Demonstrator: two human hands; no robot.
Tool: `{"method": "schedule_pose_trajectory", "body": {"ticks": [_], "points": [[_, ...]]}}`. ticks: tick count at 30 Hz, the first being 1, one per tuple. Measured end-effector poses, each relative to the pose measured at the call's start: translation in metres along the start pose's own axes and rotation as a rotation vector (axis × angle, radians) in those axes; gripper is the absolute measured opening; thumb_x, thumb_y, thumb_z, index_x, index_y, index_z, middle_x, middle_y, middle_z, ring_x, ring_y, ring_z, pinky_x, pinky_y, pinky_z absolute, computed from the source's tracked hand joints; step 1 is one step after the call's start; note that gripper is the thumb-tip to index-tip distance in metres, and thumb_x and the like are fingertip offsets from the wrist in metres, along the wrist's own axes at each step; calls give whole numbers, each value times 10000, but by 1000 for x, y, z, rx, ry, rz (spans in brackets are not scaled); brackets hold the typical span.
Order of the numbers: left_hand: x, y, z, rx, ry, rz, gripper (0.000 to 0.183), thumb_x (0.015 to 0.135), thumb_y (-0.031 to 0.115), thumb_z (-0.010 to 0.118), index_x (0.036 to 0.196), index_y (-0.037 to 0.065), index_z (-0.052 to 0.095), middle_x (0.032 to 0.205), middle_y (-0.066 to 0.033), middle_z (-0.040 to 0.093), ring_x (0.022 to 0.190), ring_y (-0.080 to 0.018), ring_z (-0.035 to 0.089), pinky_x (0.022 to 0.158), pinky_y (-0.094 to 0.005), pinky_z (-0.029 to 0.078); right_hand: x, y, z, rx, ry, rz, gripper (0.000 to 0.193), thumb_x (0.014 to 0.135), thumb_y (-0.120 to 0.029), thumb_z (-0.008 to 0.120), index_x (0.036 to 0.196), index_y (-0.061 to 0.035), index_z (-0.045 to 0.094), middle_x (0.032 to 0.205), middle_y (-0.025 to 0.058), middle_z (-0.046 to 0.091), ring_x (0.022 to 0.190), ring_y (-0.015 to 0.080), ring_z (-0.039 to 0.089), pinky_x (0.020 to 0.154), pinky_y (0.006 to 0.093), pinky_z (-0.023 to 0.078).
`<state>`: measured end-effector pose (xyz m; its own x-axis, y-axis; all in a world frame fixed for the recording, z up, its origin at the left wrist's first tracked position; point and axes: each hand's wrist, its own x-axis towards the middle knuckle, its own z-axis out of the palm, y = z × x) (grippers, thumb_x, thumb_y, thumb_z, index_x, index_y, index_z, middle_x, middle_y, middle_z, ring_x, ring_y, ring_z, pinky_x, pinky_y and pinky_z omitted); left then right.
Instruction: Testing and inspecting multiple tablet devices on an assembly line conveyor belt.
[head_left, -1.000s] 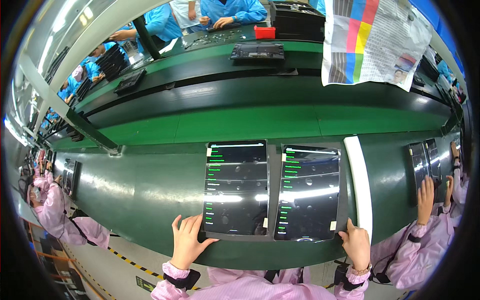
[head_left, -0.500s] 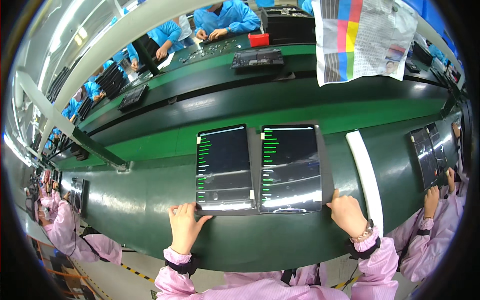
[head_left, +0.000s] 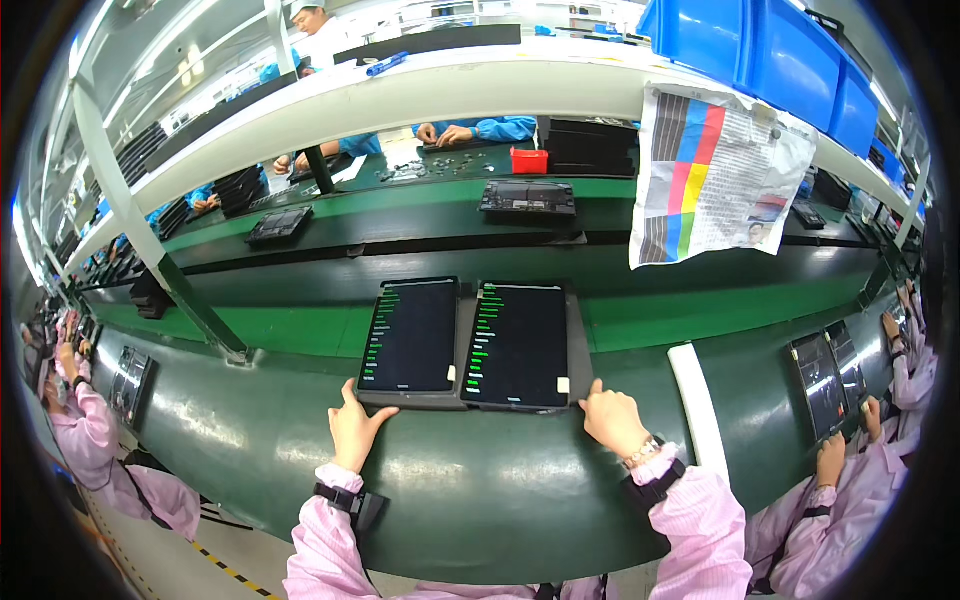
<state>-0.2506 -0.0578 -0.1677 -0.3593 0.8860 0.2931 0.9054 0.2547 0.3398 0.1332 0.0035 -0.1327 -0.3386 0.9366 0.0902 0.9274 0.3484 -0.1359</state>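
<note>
Two tablets lie side by side, face up, on a dark grey board [head_left: 464, 345]. Lines of green and white text run down the left edge of both black screens, the left tablet [head_left: 412, 340] and the right tablet [head_left: 520, 350]. A small pale tab sticks out near the lower right corner of each. My left hand [head_left: 353, 432] grips the board's near left corner, thumb along the front edge and a finger at its side. At the near right corner, my right hand [head_left: 614, 420] is closed with its fingertips on the board's edge.
A long white strip [head_left: 697, 410] lies to the right of my right hand. Beyond the bench hang a printed sheet [head_left: 715, 175] and blue bins [head_left: 765, 50] on a white shelf. Opened devices [head_left: 527, 198] rest on the far bench. Co-workers in pink sit on both sides.
The view has tilted up, showing more of the shelf. The board with both tablets has shifted left, away from the white strip, with both hands staying at its near corners.
</note>
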Motion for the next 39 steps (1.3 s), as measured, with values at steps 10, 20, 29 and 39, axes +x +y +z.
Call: {"method": "schedule_pose_trajectory", "body": {"ticks": [10, 20, 29, 39], "points": [[42, -15, 34, 45, 121, -36, 844, 792, 407, 671, 1341, -92, 269, 566, -128, 587, 601, -308, 597, 783, -385, 380, 66, -20, 15, 41, 225, 5, 253, 807, -186, 595, 799, 67, 598, 658, 175, 642, 646, 310, 665, 604, 391, 535], [70, -21, 62, -18, 383, -164, 881, 780, 339, 686, 1363, -124, 214, 587, -83, 600, 638, -286, 608, 787, -389, 362, 108, -35, 51, 90, 339, 35, 330, 838, -303, 598, 858, 25, 569, 632, 166, 638, 604, 320, 655, 539, 405, 515], [69, -22, 64, -111, 421, -179, 781, 808, 286, 642, 1351, -119, 252, 598, -86, 612, 643, -266, 604, 782, -374, 354, 71, -46, 40, 297, 176, 84, 847, 852, -438, 556, 1394, 86, 170, 864, 254, 610, 736, 381, 632, 648, 444, 512], [64, -25, 66, -187, 450, -181, 718, 825, 246, 611, 1352, -99, 266, 606, -52, 615, 627, -256, 600, 798, -372, 346, -96, -67, 12, 616, -331, -165, 760, 851, -434, 571, 1402, -13, 260, 1462, 270, 174, 1380, 396, 117, 1067, 552, 212]]}}
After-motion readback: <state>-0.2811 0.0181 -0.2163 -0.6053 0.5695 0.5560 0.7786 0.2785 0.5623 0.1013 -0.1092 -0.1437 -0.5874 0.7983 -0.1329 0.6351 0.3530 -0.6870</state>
